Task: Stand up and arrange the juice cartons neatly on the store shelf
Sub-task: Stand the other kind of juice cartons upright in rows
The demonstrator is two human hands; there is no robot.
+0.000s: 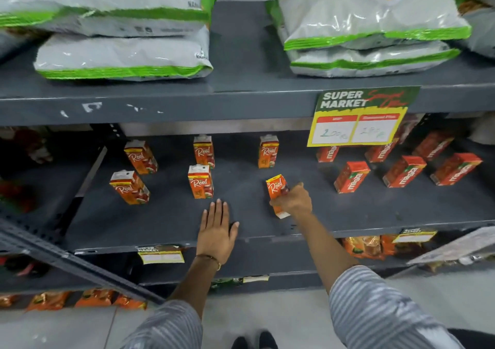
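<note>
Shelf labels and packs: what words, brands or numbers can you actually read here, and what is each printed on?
"SUPER MARKET": green and yellow price sign hanging from the upper shelf edge.
"Real": orange cartons, including the one in the right hand.
"maaza": red cartons at right.
Handwritten prices on the sign, its red headings, the bags' print and the lower tags: too blurred to read.

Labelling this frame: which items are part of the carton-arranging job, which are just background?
Job: six Real juice cartons, one of them gripped by the right hand; left hand flat on the middle shelf; Maaza cartons alongside.

Background: grey-green snack bags above, supermarket price tag, orange packets below.
</note>
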